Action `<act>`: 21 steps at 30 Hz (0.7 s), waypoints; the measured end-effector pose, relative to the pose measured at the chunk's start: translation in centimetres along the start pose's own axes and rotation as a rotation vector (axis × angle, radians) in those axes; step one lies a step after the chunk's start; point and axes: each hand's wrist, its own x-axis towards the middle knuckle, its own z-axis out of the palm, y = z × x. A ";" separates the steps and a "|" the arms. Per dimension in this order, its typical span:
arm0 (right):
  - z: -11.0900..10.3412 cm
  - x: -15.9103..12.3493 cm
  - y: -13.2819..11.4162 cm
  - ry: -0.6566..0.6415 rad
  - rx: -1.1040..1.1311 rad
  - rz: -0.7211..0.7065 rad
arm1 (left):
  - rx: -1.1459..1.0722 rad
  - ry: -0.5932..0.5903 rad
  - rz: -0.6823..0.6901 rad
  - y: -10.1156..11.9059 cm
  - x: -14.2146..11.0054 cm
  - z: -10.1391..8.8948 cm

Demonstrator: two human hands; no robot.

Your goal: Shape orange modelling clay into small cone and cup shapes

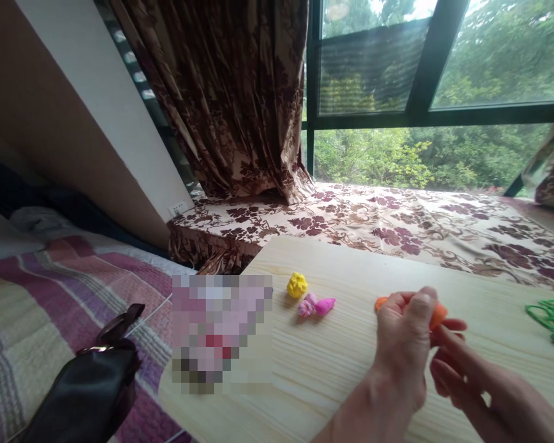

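Over the right part of the light wooden table point(351, 369), my left hand point(401, 338) is closed around an orange clay-like lump point(438, 315). The lump's right side shows past my thumb, and the rest is hidden by my fingers. My right hand point(480, 375) meets it from the lower right, its fingers bent and pinching at the lump's edge. A second bit of orange point(380, 303) peeks out left of my left hand; whether it joins the lump I cannot tell. To the left lie a bumpy yellow lump point(297, 285), a mottled pink lump point(307, 305) and a smooth pointed pink piece point(325, 306).
Looped green strands point(551, 320) lie at the table's right edge. A pixelated patch point(221, 332) hides something on the left. A black bag point(83, 387) rests on the striped bed point(41, 307). Behind the table are a flower-patterned window ledge point(397, 227) and a curtain point(240, 104).
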 end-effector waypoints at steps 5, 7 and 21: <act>-1.3 -0.3 0.2 -0.246 -0.071 -0.076 | -0.163 0.000 -0.132 -1.2 0.7 0.1; -1.7 -0.6 0.3 -0.261 -0.167 -0.075 | -0.178 0.025 -0.164 -1.8 1.1 0.6; -5.3 -2.2 4.0 -0.279 0.309 0.092 | 0.071 -0.126 -0.185 -3.9 1.2 2.1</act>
